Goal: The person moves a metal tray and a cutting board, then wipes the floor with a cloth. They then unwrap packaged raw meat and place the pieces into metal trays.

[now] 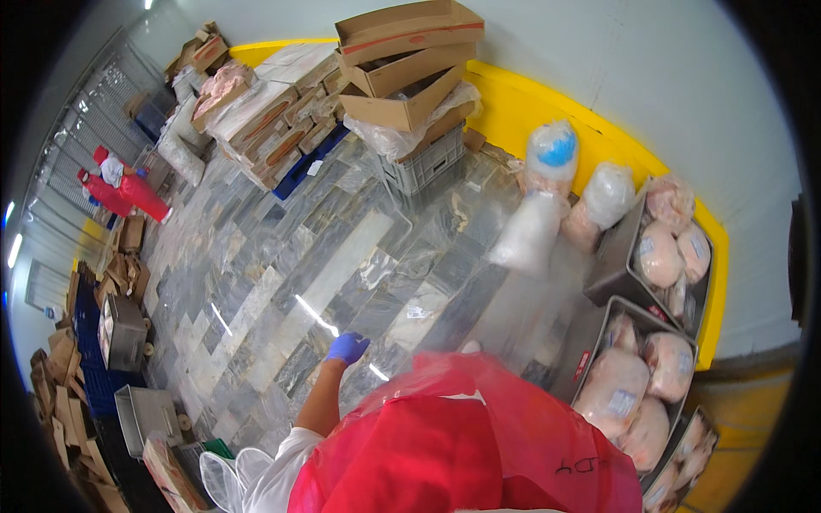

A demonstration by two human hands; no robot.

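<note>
My left hand, in a blue-purple glove, hangs over the tiled floor in front of my red apron. Its fingers are loosely bent and slightly apart, with nothing seen in them, and it touches nothing. My right hand does not show. Nearest on my right stand grey bins holding several bagged pieces of pale meat. Beyond them, clear plastic sacks rest on the floor beside the yellow wall guard.
Open cardboard boxes are stacked on a grey crate ahead. To their left, packed cartons sit on a blue pallet. Two people in red stand at the far left. Steel tubs and flattened cardboard line the left side.
</note>
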